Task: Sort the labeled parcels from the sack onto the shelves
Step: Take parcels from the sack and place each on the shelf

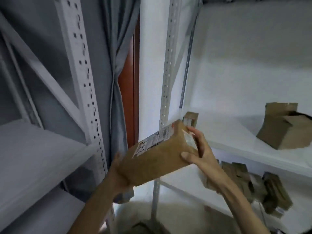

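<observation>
Parcel (158, 157) gripped by both hands beside open shelf edge (253, 154).

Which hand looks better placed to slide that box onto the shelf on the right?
Probably the right hand: it grips the box at the end nearest the right shelf. The left hand supports the far, lower end.

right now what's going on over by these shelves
A person holds a long brown cardboard parcel with a printed label in both hands, left hand under its near end, right hand gripping the far end. It is tilted in the air by the white metal shelf, not yet set down. That shelf already carries a small brown box and an open cardboard box.
</observation>
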